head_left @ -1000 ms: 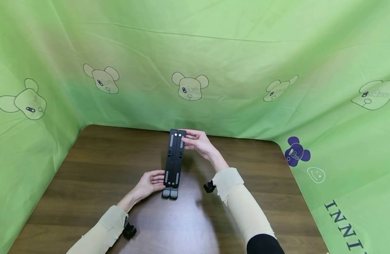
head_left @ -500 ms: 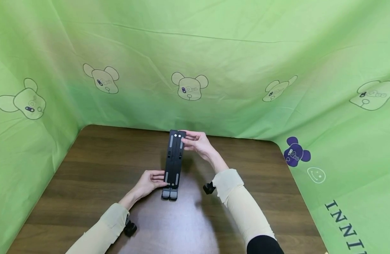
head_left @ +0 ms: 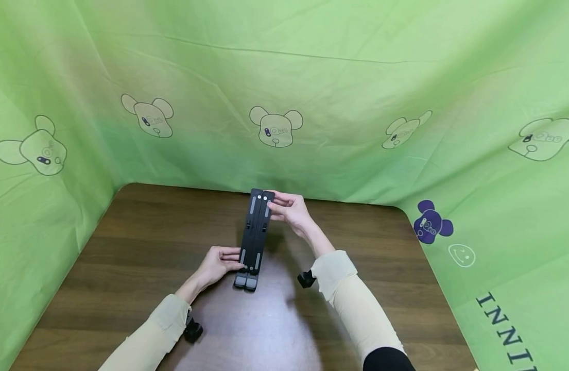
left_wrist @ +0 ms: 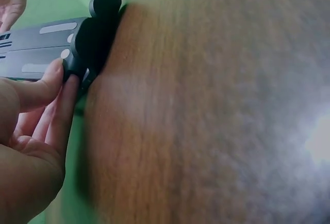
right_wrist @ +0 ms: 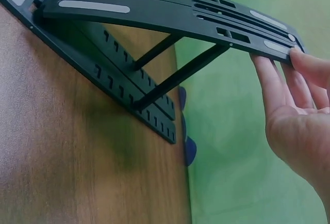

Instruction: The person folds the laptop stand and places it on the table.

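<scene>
A black folding laptop stand (head_left: 254, 234) is near the table's middle, its two halves side by side. My right hand (head_left: 292, 211) pinches the raised far end from the right, thumb on top and fingers beneath. At the near end, my left hand (head_left: 216, 267) holds the left edge between thumb and fingers. In the right wrist view the top rails (right_wrist: 154, 7) slope upward, propped by two struts (right_wrist: 183, 77). Those struts meet the notched base rails (right_wrist: 116, 84) on the tabletop. Grey pads line the rails, and the left wrist view shows the hinged near end (left_wrist: 93, 43).
The brown wooden table (head_left: 381, 288) has rounded far corners. Green cloth (head_left: 340, 170) printed with bear faces hangs behind it and along both sides. A small black device (head_left: 193, 330) is strapped at the left wrist, another black device (head_left: 306, 279) at the right.
The stand has turned slightly: its far end has shifted a little right and its near end a little left. Both hands keep their hold.
</scene>
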Demonstrator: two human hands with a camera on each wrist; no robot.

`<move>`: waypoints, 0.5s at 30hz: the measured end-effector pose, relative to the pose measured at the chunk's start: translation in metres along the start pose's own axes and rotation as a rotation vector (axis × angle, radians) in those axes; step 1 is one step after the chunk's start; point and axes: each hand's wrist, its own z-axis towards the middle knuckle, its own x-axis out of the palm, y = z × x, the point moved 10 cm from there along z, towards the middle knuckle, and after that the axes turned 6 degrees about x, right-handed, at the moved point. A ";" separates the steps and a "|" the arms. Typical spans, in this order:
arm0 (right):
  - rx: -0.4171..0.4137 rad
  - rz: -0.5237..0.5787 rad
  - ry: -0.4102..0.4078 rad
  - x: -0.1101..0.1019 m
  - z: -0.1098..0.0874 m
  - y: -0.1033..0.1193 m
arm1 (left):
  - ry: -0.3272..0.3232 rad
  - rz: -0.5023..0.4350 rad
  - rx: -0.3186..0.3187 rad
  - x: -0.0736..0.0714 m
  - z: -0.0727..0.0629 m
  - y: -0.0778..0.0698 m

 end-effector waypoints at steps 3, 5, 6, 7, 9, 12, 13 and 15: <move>-0.009 -0.001 -0.022 -0.003 0.000 -0.001 | -0.019 0.001 -0.012 -0.002 0.001 0.000; -0.015 -0.002 -0.033 -0.005 0.000 -0.002 | -0.021 0.001 -0.012 -0.002 0.002 -0.001; -0.018 -0.001 -0.038 -0.005 0.000 -0.002 | -0.022 0.002 -0.013 -0.002 0.002 0.000; -0.021 -0.002 -0.041 -0.006 0.000 -0.002 | -0.023 0.001 -0.015 -0.002 0.002 0.000; -0.027 -0.001 -0.047 -0.006 0.000 -0.002 | -0.022 0.006 -0.011 -0.002 0.003 0.000; -0.032 0.000 -0.054 -0.007 -0.001 -0.002 | -0.024 0.009 -0.011 -0.003 0.004 0.001; -0.034 -0.001 -0.058 -0.008 -0.002 -0.002 | -0.026 0.011 -0.012 -0.003 0.004 0.001; -0.038 0.000 -0.066 -0.008 -0.002 -0.001 | -0.031 0.002 -0.017 -0.003 0.004 0.002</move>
